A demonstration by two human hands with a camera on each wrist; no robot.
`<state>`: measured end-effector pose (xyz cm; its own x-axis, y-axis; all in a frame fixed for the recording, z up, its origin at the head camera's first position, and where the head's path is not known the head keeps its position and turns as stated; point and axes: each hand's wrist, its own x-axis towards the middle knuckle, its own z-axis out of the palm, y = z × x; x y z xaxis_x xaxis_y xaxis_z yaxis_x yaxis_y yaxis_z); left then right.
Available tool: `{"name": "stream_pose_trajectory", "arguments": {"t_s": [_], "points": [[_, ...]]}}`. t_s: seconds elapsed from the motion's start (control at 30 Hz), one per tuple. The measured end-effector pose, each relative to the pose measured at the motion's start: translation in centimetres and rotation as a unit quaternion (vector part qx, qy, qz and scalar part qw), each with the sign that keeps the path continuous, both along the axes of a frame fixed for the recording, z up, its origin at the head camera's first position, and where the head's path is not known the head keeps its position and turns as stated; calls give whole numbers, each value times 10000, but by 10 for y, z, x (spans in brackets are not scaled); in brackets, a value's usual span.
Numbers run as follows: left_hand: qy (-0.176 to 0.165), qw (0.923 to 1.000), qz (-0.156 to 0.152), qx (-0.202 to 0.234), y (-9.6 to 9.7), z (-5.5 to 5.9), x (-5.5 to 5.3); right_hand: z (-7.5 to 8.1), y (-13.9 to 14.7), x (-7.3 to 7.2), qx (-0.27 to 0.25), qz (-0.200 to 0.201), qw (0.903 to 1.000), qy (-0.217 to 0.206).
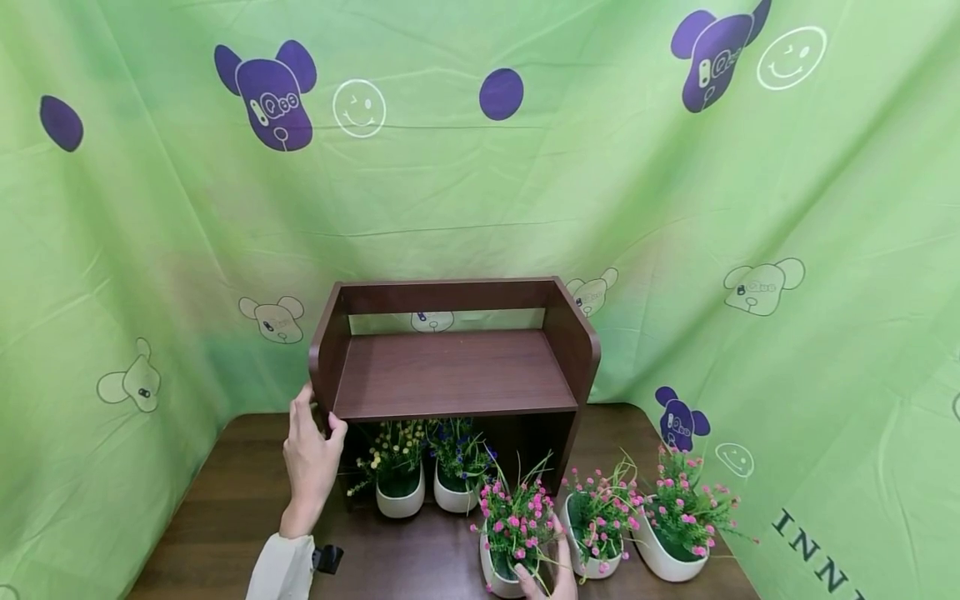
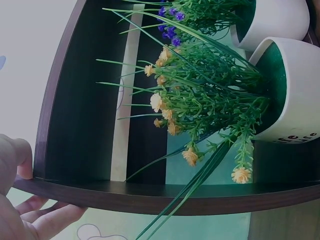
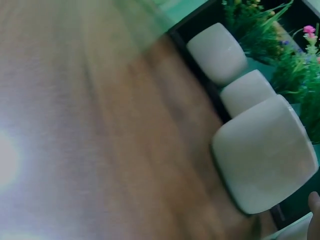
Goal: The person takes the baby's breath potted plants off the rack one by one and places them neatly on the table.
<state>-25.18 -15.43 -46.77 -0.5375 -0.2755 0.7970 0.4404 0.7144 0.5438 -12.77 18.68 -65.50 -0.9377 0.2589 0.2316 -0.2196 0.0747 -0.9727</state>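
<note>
My left hand (image 1: 311, 458) grips the left side panel of a dark brown wooden shelf (image 1: 457, 371), with the thumb inside and the fingers outside. In the head view, my right hand (image 1: 553, 575) holds a white pot of pink flowers (image 1: 498, 573) at its right side, in front of the shelf. The right wrist view shows that white pot (image 3: 265, 155) large, with only a fingertip (image 3: 314, 202) at the edge. Inside the lower compartment stand a white pot of yellow flowers (image 1: 401, 500) and, right of it, a white pot of blue flowers (image 1: 455, 498).
Two more white pots of pink flowers, a nearer one (image 1: 600, 562) and an outer one (image 1: 671, 558), stand to the right on the brown table (image 1: 217, 500). A green printed cloth (image 1: 450, 192) hangs behind and at both sides.
</note>
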Motion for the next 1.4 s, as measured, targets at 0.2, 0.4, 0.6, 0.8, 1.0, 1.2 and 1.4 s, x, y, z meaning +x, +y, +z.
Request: {"name": "stream_pose_trajectory", "arguments": {"t_s": [0.2, 0.4, 0.6, 0.8, 1.0, 1.2, 1.4], "points": [[1, 10000, -9, 7, 0, 1, 0, 36, -4, 0, 44, -260, 9986, 461], [-32, 10000, -14, 18, 0, 2, 0, 78, -6, 3, 197, -404, 9989, 150], [-17, 10000, -21, 27, 0, 2, 0, 100, 2, -3, 240, 23, 9977, 635], [12, 10000, -24, 38, -1, 2, 0, 125, 11, -15, -21, 411, 9937, 1040], [7, 10000, -55, 25, 0, 1, 0, 149, 18, -25, 50, 319, 9954, 897], [62, 10000, -39, 29, -1, 0, 1, 166, 29, -36, 227, 116, 9941, 1052], [45, 10000, -39, 38, 0, 1, 1, 176, 38, -50, 341, -207, 9920, 1198]]}}
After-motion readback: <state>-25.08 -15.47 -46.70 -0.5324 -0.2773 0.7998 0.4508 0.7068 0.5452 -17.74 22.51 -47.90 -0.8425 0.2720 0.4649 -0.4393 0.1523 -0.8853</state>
